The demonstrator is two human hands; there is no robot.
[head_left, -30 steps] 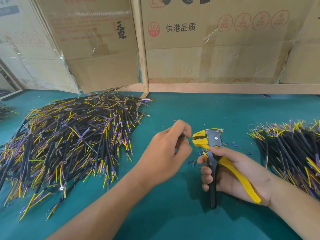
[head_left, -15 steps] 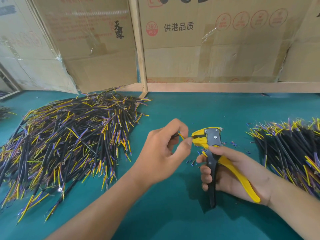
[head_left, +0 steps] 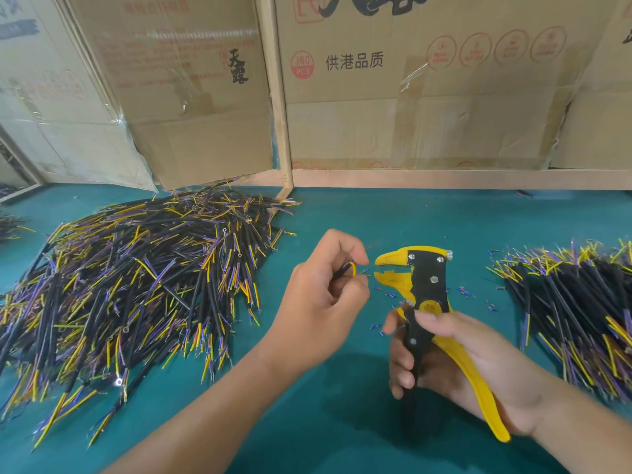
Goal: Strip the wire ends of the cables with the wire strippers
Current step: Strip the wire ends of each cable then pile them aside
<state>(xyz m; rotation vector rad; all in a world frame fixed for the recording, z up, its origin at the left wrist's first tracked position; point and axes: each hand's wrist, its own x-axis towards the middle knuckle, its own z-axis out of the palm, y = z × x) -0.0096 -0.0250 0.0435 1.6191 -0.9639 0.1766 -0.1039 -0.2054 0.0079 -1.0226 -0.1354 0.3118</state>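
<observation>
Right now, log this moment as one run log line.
left hand: pinches cable | right hand: grips wire strippers | strippers' mouth open | wire ends just outside mouth | cable piles both sides

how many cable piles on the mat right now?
3. A big pile left of the left hand, another at the right edge, and a sliver at the far left edge, mostly cropped.
</observation>
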